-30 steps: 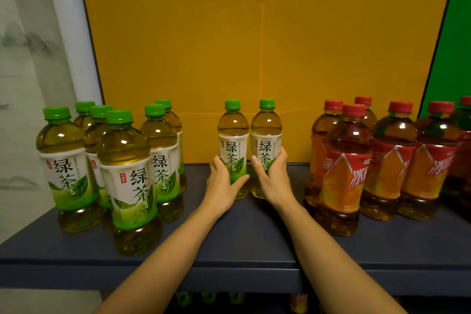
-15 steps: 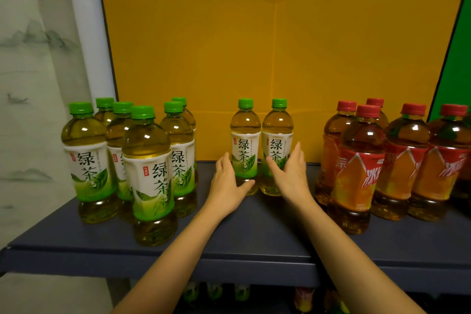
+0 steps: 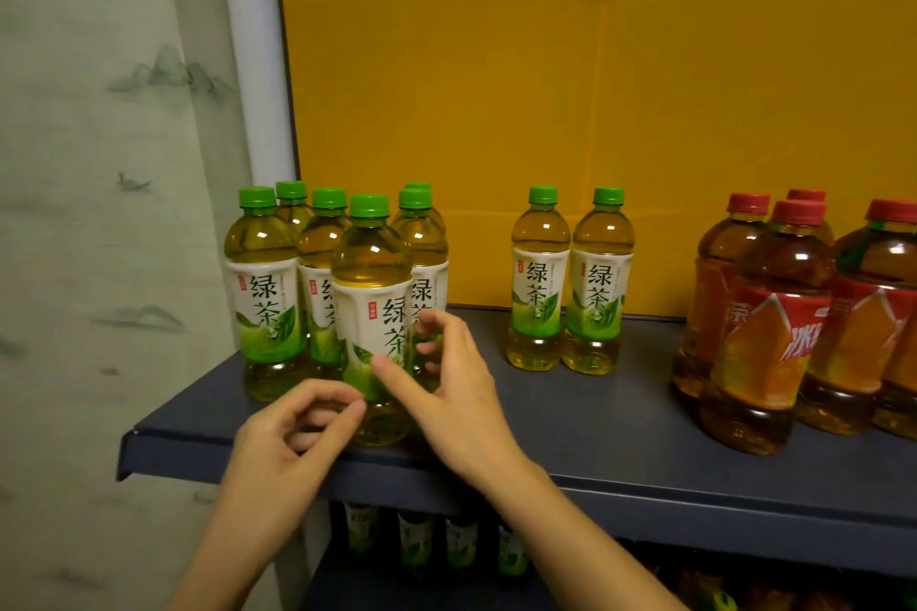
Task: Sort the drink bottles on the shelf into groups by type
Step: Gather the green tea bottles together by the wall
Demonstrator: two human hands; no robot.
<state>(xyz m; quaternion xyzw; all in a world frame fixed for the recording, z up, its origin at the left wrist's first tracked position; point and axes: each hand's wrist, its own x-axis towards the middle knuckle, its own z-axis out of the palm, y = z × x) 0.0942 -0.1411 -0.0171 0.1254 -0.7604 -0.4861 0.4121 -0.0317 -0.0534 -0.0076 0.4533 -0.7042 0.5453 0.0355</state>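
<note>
Several green-capped green tea bottles (image 3: 317,283) stand clustered at the shelf's left end. The front green tea bottle (image 3: 372,293) is closest to my hands. My right hand (image 3: 451,397) hovers at this bottle's right side, thumb in front of the label and fingers spread beside it, with no closed grip. My left hand (image 3: 293,447) is at the bottle's lower left, fingers loosely curled and holding nothing. Two more green tea bottles (image 3: 570,283) stand side by side in the middle of the shelf. Red-capped iced tea bottles (image 3: 774,327) are grouped at the right.
The dark blue shelf (image 3: 595,417) has a yellow back panel (image 3: 595,114). Its front edge runs just below my hands. More bottles (image 3: 436,541) stand on a lower shelf. A pale patterned curtain (image 3: 99,213) hangs to the left.
Both hands let go of the two middle green tea bottles and moved left to the front bottle of the left cluster. The view turned left.
</note>
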